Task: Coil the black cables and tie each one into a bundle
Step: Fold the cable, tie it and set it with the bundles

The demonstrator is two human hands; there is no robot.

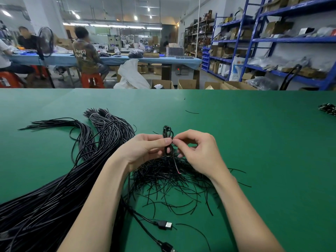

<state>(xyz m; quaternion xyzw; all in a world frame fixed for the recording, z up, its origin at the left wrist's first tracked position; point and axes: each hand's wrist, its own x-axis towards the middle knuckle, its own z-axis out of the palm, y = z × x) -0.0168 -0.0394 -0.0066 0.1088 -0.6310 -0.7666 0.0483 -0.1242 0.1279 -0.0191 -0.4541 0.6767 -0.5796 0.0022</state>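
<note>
You are holding one coiled cable (167, 140) upright above the green table (254, 142), midway between your two hands. Your left hand (145, 150) is pinching the coil at its waist, thumb and forefinger closed on the strands, the remaining fingers curled loosely behind. Your right hand (196, 151) is meeting it from the other side, its fingertips (175, 141) drawn narrow and touching the same waist; they appear to be working a thin tie there, though the tie itself is too small to make out. One free end of the cable (177, 167) is hanging down from the coil, with a reddish tip.

Judged from this, the coiling of this cable is done and the tying step is in hand. The next move is calling for a firm left-hand pinch, so the loops are not springing apart, while the right fingers are twisting the tie closed around the waist.

Directly beneath your hands a heap of short black ties (169, 180) is lying spread on the table. To your left a long mass of uncoiled black cables (54, 197) is running off the near edge, its far ends gathered in banded groups (99, 115). Two USB plugs (166, 224) are lying near your left forearm. A striped bundle (328, 109) is resting well apart at the far right edge.
</note>
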